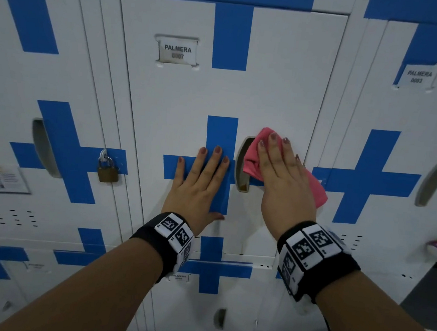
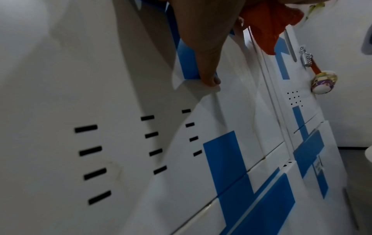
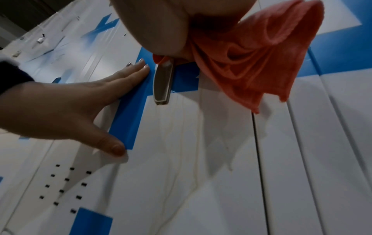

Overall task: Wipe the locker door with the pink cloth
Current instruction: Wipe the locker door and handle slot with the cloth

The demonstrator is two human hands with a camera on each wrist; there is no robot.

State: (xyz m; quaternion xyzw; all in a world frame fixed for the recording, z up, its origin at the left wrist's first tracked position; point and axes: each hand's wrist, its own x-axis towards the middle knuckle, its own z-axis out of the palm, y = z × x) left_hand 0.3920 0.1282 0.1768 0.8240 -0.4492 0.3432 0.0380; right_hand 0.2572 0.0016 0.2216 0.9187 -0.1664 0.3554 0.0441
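Head view shows your left hand lying flat, fingers straight and spread, on the blue cross at the middle of the white locker door. At 3 o'clock from it, your right hand presses the pink cloth against the door with straight fingers, just beside the recessed handle slot; cloth spills out at 11 and 4 o'clock of the hand. A name label sits at 12 o'clock, and a brass padlock hangs on the neighbouring locker at 9 o'clock.

Only the right wrist view reveals the cloth's loose folds hanging free below your palm, and faint streaks running down the door. Only the left wrist view shows a combination lock with a colourful tag on the locker at 3 o'clock.
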